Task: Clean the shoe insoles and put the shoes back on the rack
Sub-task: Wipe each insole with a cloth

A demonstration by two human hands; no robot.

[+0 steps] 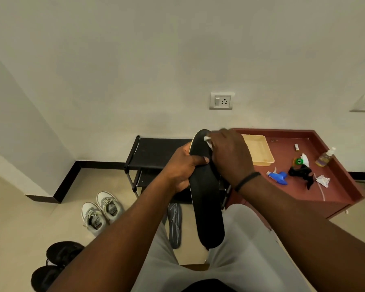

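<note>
Insole [207, 207]: black, long, smooth upper face turned toward the wearer of the camera; pale edge visible along its far left rim; held upright-tilted over the lap, toe end up, heel end hanging low between the knees; position judged to give the wiping hand a firm, open surface.

Left hand [183, 169]: fingers curled round the insole's upper left edge, thumb pressed across its face; grip judged a brace against wiping pressure.

Right hand [230, 157]: fingers bent over the insole's top end, pinching a small white thing, apparently a wipe [208, 140]; only a scrap shows at the fingertips, so its kind is not certain; black band on the wrist.

Second insole [175, 224]: grey, lined; on the floor below the left fingers, awaiting or past its turn; cannot tell which.

Rack [156, 152]: black, behind the left fingers; top shelf bare of shoes.

White shoes [101, 209]: pair on the floor, left of and below the left fingers; dark shoes [57, 264] nearer still, lower left; both off the rack, so return step judged not yet done.

Worktop [335, 186]: red, right of the right fingers; carries a tan tray [259, 152], blue sprayer [279, 177], clear bottle [325, 158], black cloth [301, 172]; supplies kept within the right hand's reach.
</note>
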